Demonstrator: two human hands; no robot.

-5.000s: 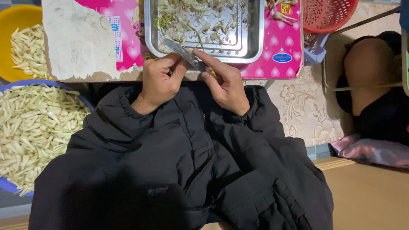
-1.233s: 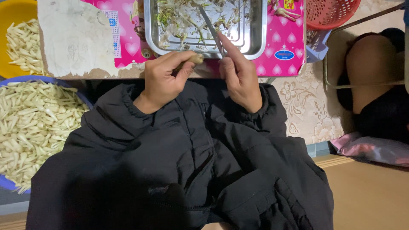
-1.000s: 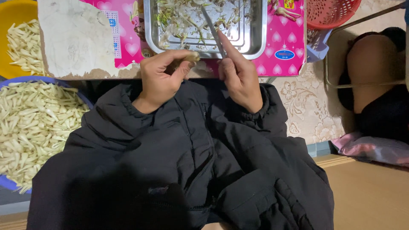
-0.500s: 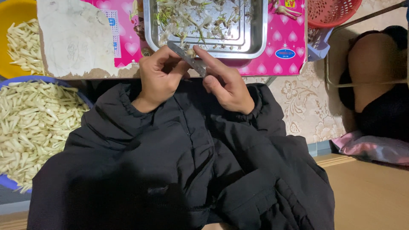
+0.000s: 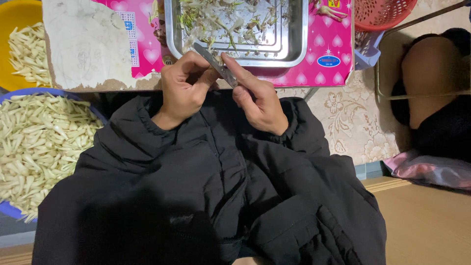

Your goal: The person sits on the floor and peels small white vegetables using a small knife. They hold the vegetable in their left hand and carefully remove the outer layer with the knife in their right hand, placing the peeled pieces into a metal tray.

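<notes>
A black padded jacket (image 5: pixel 211 196) fills the lower half of the view. At 9 o'clock a blue basin (image 5: pixel 10 208) holds a heap of pale peeled stalks (image 5: pixel 39 142), and a yellow bowl (image 5: pixel 17 17) at 10 o'clock holds more. At 12 o'clock a steel tray (image 5: pixel 289 49) of green and white trimmings sits on a pink sheet (image 5: pixel 328 59) covering the desk, with a red basket (image 5: pixel 382 12) at 1 o'clock. Just below the tray's near edge, the left hand (image 5: pixel 184 91) is curled shut, thumb pressed to the knife (image 5: pixel 216 64); it may pinch 1 small piece, hidden by the fingers. The right hand (image 5: pixel 257 100) is clamped on the knife's handle, its blade slanting toward 11 o'clock.
</notes>
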